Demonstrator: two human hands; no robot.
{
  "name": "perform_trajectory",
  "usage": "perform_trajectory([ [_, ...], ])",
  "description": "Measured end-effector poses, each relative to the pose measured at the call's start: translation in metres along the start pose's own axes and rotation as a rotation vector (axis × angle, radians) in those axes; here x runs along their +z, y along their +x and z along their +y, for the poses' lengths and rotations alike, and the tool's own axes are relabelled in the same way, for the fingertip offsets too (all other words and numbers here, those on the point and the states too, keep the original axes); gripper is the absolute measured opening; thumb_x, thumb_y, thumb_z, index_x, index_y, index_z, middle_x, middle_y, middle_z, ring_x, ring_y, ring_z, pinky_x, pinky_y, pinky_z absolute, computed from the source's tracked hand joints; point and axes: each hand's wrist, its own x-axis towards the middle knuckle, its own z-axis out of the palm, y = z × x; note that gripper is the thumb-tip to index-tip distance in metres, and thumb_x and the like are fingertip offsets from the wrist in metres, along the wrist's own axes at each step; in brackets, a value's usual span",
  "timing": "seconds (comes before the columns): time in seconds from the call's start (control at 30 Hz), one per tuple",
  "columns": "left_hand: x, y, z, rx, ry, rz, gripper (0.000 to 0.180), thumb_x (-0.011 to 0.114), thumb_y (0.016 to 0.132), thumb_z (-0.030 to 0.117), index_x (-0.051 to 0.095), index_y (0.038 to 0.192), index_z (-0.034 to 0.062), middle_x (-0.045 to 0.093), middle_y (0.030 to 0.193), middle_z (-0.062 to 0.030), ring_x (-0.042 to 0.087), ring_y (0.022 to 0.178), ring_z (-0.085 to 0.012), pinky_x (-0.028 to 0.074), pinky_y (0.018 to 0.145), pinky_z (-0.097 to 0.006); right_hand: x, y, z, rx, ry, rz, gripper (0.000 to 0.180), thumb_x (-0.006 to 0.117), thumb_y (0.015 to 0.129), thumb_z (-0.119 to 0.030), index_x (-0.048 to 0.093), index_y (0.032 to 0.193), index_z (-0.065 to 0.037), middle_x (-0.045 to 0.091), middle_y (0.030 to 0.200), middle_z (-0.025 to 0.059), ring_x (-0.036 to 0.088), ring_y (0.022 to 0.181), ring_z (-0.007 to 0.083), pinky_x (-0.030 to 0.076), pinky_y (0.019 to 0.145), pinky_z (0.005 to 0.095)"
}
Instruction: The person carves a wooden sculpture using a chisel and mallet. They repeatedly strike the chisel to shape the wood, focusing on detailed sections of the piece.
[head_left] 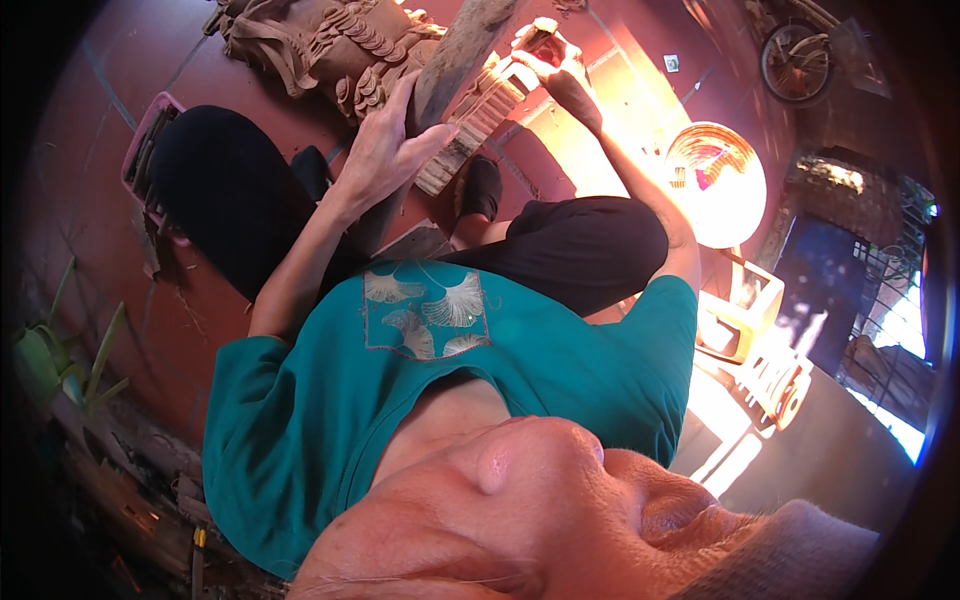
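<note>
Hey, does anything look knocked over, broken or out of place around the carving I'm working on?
Nothing looks broken or spilled. The left hand rests flat on the carved wooden piece, and the right hand grips its far end in bright sunlight. A conical hat lies on the floor, and a pink tray sits beside the knee.

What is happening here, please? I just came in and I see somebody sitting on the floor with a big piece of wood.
A person in a teal shirt sits on a red tiled floor, working on a carved wooden piece with scale-like relief. The left hand lies flat against a ribbed part of the carving, steadying it. The right hand, in strong sunlight, is closed around something small at the carving's top; what it is cannot be told. A pink tray lies beside the left knee, and a conical hat lies to the right.
</note>
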Motion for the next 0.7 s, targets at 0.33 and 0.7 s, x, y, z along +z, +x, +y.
perform_trajectory([
  [0.33, 0.001, 0.001, -0.005, 0.021, -0.011, 0.003, 0.075, 0.072, 0.090, 0.034, 0.040, 0.142, -0.0090, 0.069, 0.110, -0.0294, 0.070, 0.103, -0.0384, 0.052, 0.093, -0.041, 0.001, 0.002, -0.001, 0.191, 0.016, 0.019, 0.031, 0.077, 0.090, -0.017, 0.066, 0.115, -0.003, 0.073, 0.103, 0.0058, 0.069, 0.096, 0.0133, 0.056, 0.091, 0.0311],
  [0.7, 0.004, 0.010, 0.021, -0.030, 0.044, -0.081, 0.067, 0.071, 0.092, 0.028, 0.043, 0.144, -0.0034, 0.068, 0.111, -0.0158, 0.064, 0.102, -0.0208, 0.049, 0.095, -0.035, 0.008, 0.012, -0.007, 0.278, -0.264, -0.098, 0.037, 0.077, 0.092, -0.020, 0.063, 0.119, 0.000, 0.075, 0.107, 0.0072, 0.071, 0.101, 0.0178, 0.055, 0.094, 0.0339],
])
